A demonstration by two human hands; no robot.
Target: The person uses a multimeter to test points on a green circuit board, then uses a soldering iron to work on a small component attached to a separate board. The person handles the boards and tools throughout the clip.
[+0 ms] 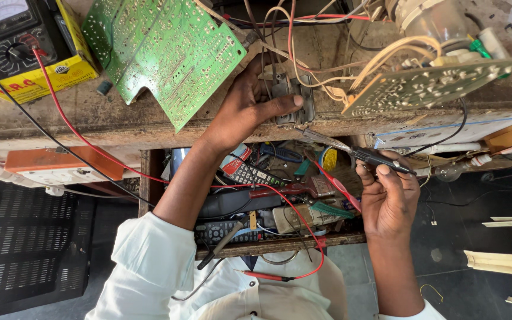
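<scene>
My left hand (247, 106) grips a small grey metal part (294, 98) with wires, pressing it on the edge of the worn wooden bench (120, 127). My right hand (389, 192) holds a thin black-handled tool (380, 159) whose metal tip points left and touches the lower edge of the grey part. A large green circuit board (161, 50) lies just left of my left hand. A second board (428, 86) stands tilted at the right, joined to the part by pale wires.
A yellow-cased multimeter (16, 41) sits at the far left with red and black leads; a red probe (265, 276) rests on my lap. An open drawer (280, 243) below the bench holds remotes, pliers and tools. An orange socket strip (60, 166) hangs at the left.
</scene>
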